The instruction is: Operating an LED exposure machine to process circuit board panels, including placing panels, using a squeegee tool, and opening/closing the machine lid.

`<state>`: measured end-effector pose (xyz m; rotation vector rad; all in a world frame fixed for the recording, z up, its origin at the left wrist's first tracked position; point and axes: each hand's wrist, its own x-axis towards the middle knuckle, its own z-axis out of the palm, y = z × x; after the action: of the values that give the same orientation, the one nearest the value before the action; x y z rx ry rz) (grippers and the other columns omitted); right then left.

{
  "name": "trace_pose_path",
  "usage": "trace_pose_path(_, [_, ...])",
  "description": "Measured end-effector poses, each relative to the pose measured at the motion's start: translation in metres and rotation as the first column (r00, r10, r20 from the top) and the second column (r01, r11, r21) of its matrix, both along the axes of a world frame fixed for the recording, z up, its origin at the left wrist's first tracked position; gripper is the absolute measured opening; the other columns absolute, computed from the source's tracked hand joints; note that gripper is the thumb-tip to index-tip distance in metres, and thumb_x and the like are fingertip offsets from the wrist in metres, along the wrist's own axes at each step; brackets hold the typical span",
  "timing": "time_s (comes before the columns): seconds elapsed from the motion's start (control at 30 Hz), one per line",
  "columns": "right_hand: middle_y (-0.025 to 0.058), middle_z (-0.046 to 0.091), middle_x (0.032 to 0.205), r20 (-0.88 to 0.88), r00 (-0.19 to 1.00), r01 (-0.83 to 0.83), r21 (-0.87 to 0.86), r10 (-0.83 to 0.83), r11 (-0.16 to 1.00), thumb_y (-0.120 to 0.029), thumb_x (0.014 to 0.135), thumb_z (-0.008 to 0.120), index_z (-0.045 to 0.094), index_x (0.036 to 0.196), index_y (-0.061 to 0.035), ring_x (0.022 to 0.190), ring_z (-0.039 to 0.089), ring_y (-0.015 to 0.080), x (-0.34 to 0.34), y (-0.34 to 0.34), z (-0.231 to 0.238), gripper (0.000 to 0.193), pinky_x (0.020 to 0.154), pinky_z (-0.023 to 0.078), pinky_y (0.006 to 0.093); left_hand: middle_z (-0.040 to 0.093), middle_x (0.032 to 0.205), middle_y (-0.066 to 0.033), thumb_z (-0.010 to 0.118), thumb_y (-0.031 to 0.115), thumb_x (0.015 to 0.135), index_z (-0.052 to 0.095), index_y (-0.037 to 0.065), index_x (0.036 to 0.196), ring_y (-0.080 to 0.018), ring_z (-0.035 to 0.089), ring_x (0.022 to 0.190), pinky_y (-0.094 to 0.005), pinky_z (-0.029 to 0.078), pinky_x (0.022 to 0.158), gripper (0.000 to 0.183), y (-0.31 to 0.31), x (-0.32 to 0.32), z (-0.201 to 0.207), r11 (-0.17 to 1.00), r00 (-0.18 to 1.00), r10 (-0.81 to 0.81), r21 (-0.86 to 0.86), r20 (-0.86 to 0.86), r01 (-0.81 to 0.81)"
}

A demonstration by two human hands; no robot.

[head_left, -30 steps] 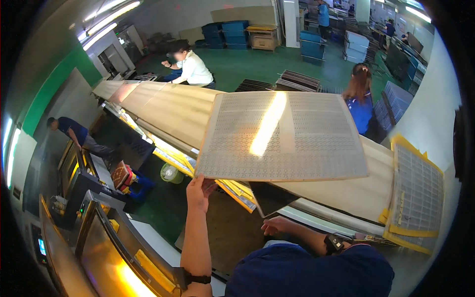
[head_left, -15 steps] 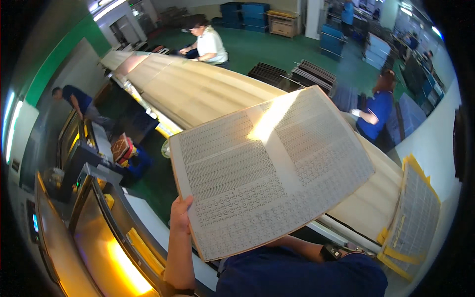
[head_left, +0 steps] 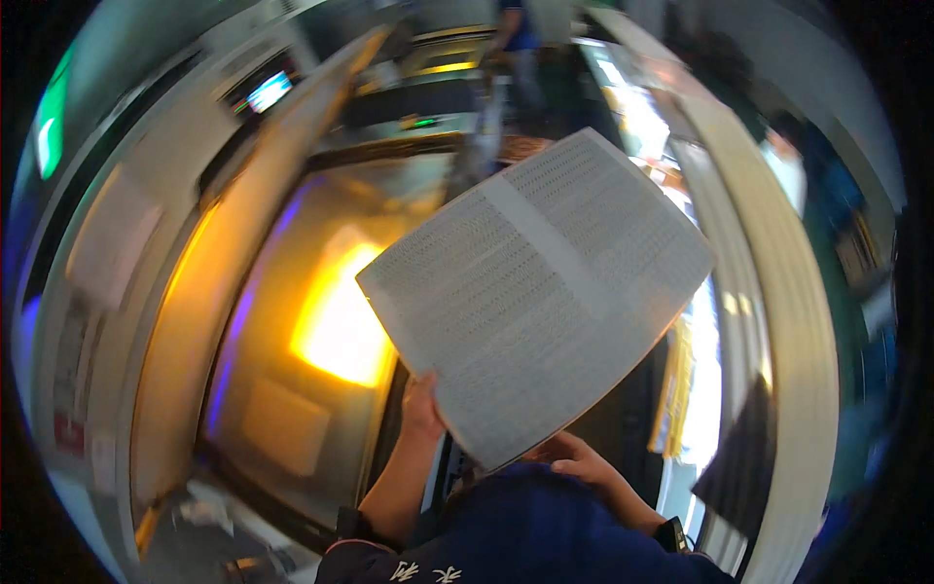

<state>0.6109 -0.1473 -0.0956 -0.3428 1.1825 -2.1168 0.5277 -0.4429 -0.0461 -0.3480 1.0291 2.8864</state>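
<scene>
My left hand is closed on the lower left edge of a large, thin rectangular panel, its thumb on the face. The panel is pale grey with rows of fine printed pattern, split by a plain band, and has a thin copper-coloured edge. It is held up tilted in front of me. Just below its lower right edge is my right hand, fingers loosely stretched and partly hidden near the rim; no firm grip shows. Left of the panel, a framed machine bed glows bright yellow under a raised, tilted lid.
A small lit screen is mounted on the machine at the upper left. A long pale conveyor runs along the right, with a yellow-edged frame nearby. One person stands far ahead, another beyond the conveyor.
My view has swung left, from the conveyor to the glowing machine. The panel has come along in my left hand and turned. My right hand, hidden before, now shows below the panel.
</scene>
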Motion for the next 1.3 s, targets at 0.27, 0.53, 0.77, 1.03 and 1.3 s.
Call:
trace_pose_path(0.27, [0.0106,0.062,0.119,0.164,0.860,0.441,0.236,-0.483,0.866,-0.027,0.099,0.058,0.053,0.128,0.0011,0.106,0.059,0.0211,-0.136,-0.200,-0.018,0.041,0.093,0.047,0.0359,0.054,0.133,-0.0177,0.058,0.002,0.092,0.047,0.001,0.134,-0.0337,0.053,0.122,-0.0498,0.041,0.108,0.043,-0.118,0.054,-0.134,0.941,0.950,0.234,0.198,0.205,-0.274])
trace_pose_path(0.53, [0.0081,0.066,0.102,-0.140,0.955,-0.117,0.634,0.263,0.764,-0.022,0.100,0.053,0.060,0.121,0.0054,0.093,0.061,0.0175,-0.274,-0.345,-0.069,0.035,0.084,0.048,0.0302,0.064,0.114,-0.0121,0.057,0.021,0.098,0.060,0.003,0.118,-0.0266,0.060,0.106,-0.0366,0.048,0.093,0.027,-0.147,0.068,-0.114,0.944,0.893,0.237,0.127,0.381,-0.305])
trace_pose_path(0.77, [0.0199,0.063,0.121,-0.232,0.873,-0.167,0.682,0.428,0.712,-0.027,0.094,0.059,0.054,0.133,0.0038,0.117,0.058,0.0277,-0.353,-0.419,-0.054,0.050,0.098,0.045,0.0382,0.042,0.151,-0.0112,0.048,0.053,0.096,0.044,0.018,0.146,-0.0408,0.038,0.137,-0.0680,0.023,0.109,0.061,-0.185,0.048,-0.103,-0.291,0.879,0.473,-0.930,0.065,0.225])
trace_pose_path(1.03, [0.0186,0.038,0.150,-0.929,-0.256,0.459,-0.361,-0.268,0.812,-0.016,0.080,0.073,0.037,0.145,-0.0019,0.140,0.034,0.0341,-0.403,-0.407,0.216,0.076,0.117,0.025,0.0467,0.015,0.163,-0.0035,0.040,0.061,0.096,0.028,0.030,0.153,-0.0449,0.010,0.147,-0.0808,0.004,0.104,0.066,-0.241,0.071,-0.141,-0.389,0.676,0.706,-0.681,0.213,0.621])
trace_pose_path(1.3, [0.0113,0.060,0.092,-0.884,-0.462,0.352,-0.263,-0.078,0.898,-0.022,0.064,0.081,0.062,0.094,-0.0077,0.094,0.056,0.0358,-0.417,-0.431,0.360,0.038,0.089,0.043,0.0439,0.014,0.164,-0.0006,0.037,0.057,0.099,0.027,0.032,0.154,-0.0437,0.011,0.147,-0.0790,0.005,0.106,0.062,-0.246,0.072,-0.150,-0.404,0.700,0.668,-0.667,0.253,0.626])
